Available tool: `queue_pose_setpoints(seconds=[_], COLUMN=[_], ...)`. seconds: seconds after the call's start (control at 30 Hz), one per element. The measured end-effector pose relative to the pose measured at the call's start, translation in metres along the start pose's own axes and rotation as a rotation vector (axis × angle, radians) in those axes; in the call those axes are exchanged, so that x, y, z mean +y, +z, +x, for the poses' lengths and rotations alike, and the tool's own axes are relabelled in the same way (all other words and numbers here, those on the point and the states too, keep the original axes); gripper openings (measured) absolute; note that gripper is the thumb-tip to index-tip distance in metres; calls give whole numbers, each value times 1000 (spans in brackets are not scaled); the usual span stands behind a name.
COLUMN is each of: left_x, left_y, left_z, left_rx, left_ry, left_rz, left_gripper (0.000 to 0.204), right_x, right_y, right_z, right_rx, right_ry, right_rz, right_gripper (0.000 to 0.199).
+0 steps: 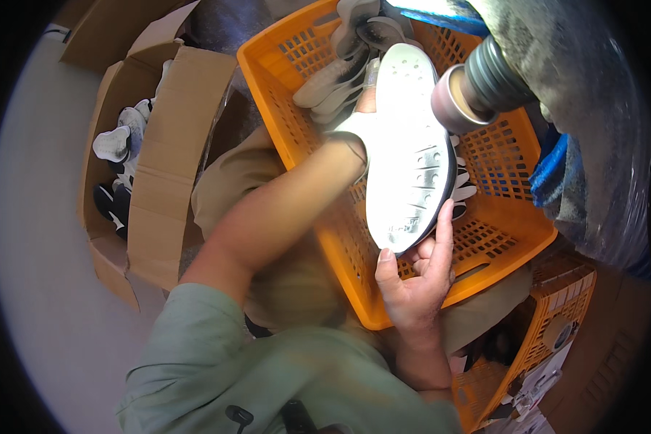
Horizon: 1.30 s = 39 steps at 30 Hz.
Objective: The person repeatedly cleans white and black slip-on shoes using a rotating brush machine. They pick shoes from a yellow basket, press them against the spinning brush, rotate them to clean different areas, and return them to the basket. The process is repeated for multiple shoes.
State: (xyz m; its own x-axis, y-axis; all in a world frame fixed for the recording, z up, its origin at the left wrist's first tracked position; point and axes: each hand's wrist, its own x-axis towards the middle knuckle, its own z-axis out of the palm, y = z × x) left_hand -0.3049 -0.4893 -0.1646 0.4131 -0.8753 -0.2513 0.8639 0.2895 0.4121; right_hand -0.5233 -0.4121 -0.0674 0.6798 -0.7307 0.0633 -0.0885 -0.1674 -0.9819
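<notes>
A white shoe sole (406, 155) with a bumpy face and a dark edge is held up in glaring light above an orange crate (354, 278). My left hand (353, 132) grips it at its left side, partly washed out by the glare, with some fingers hidden behind the sole. At the near, narrower end my right hand (424, 278) holds the rim, thumb on the near edge and index finger along the right side. More white and grey soles (334, 85) lie in the far part of the crate, below the held one.
A grey ribbed hose with a pale round end (459, 100) juts in close to the sole's right side. Plastic-covered grey cloth (593, 94) hangs at right. An open cardboard box (168, 163) with black and white pieces stands left; another orange crate (524, 354) is lower right.
</notes>
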Motion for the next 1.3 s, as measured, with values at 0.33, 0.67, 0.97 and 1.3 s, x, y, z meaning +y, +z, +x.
queue_pose_setpoints(seconds=[0.33, 0.67, 0.97, 1.3], left_x=[60, 172, 109, 25], left_y=[4, -6, -9, -5], left_z=[-39, -80, -16, -25], left_rx=[40, -158, 180, -323], left_ry=[129, 513, 137, 313], left_rz=[-148, -713, 239, 1425], left_gripper=[55, 50, 47, 36], right_x=[24, 237, 278, 91], right_y=[-18, -20, 67, -77], right_z=[58, 229, 233, 127], right_rx=[-104, -195, -236, -207], right_ry=[315, 255, 219, 275], right_rz=[608, -654, -707, -4], right_gripper=[62, 60, 41, 51])
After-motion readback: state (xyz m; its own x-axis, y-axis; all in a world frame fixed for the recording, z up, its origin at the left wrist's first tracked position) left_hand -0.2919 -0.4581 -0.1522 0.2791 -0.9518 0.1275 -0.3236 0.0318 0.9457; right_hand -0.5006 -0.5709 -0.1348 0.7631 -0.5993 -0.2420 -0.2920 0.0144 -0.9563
